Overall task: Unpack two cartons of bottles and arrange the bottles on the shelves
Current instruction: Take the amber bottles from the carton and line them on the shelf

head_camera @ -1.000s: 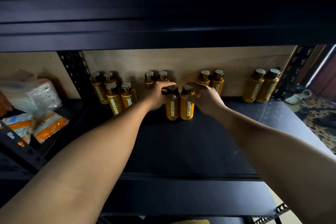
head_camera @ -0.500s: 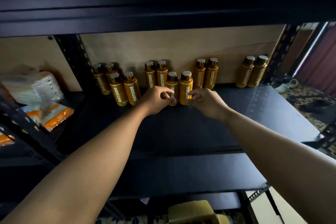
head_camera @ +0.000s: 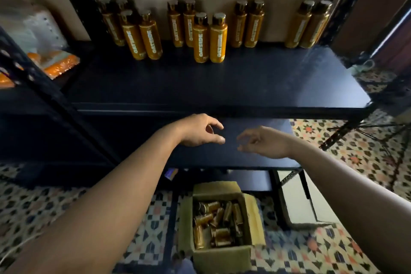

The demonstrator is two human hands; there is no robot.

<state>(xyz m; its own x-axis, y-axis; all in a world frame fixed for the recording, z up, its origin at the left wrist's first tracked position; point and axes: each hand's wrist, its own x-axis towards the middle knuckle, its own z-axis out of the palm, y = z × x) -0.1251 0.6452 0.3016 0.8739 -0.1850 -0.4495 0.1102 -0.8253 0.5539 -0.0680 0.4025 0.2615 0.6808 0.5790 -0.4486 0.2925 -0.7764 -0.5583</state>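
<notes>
Now hands [head_camera: 201,131] seemingly off bottles [head_camera: 201,40].

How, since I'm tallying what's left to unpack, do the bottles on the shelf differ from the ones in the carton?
The shelf bottles stand upright in pairs on the shelf; the carton bottles lie jumbled, mostly on their sides, in the carton. The shelf bottles show white lettering; the carton bottles' labels are unreadable. Both are golden-brown.
</notes>
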